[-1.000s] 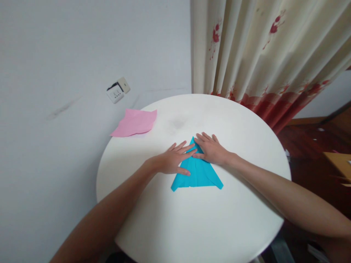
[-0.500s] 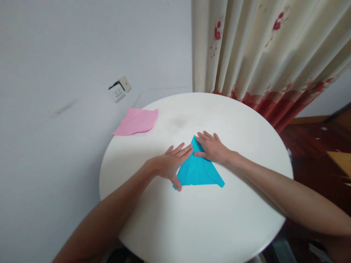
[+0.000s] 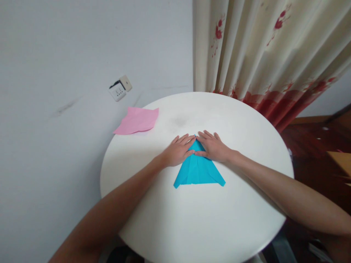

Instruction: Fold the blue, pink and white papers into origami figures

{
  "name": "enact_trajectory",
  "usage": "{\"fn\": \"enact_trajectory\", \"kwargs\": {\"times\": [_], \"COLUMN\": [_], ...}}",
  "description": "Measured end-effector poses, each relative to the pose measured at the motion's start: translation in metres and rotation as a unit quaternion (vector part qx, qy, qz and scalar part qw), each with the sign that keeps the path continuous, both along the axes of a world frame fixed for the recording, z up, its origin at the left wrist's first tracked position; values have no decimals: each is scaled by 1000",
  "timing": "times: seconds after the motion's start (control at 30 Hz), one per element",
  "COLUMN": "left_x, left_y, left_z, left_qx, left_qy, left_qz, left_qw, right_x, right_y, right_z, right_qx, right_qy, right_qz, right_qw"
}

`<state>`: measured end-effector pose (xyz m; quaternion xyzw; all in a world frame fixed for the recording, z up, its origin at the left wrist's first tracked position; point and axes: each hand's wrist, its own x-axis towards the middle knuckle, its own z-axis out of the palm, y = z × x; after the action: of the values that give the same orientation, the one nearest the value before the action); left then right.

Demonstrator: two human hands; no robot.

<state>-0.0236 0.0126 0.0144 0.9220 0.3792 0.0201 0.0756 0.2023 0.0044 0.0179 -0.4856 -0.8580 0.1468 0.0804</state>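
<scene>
A folded sheet of blue paper (image 3: 197, 171) lies flat on the white round table (image 3: 208, 219), its narrow tip pointing away from me and its wide edge toward me. On its upper left side rests my left hand (image 3: 179, 150), fingers stretched out and thumb on the paper. My right hand (image 3: 214, 146) lies on the upper right side, also with fingers extended. Both hands' fingertips come close together at the tip, which they partly cover. Creases run down the middle of the paper, and small folded corners show at both lower ends.
Pink paper (image 3: 138, 120) lies at the table's far left edge, slightly overhanging it. Behind stands a pale wall with a socket (image 3: 117, 91). A cream and red curtain (image 3: 246, 54) hangs at the back right. Wooden furniture (image 3: 341, 162) stands at the right.
My left hand has slid up along the paper's left edge toward the tip, uncovering the lower left corner. My right hand has stayed nearly in place.
</scene>
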Motion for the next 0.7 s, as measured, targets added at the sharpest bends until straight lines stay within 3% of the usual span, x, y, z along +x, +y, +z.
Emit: {"fn": "enact_trajectory", "kwargs": {"times": [0.27, 0.7], "left_x": [-3, -3], "left_y": [4, -2], "left_z": [-3, 13], "left_qx": [-15, -44], "left_qy": [-17, -28], "left_qz": [-2, -32], "left_qw": [1000, 998], "right_x": [-1, 16], "right_y": [-1, 8], "right_z": [2, 10], "right_qx": [-4, -31], "right_qy": [0, 18], "right_qz": [-5, 48], "right_qw": [1000, 998]}}
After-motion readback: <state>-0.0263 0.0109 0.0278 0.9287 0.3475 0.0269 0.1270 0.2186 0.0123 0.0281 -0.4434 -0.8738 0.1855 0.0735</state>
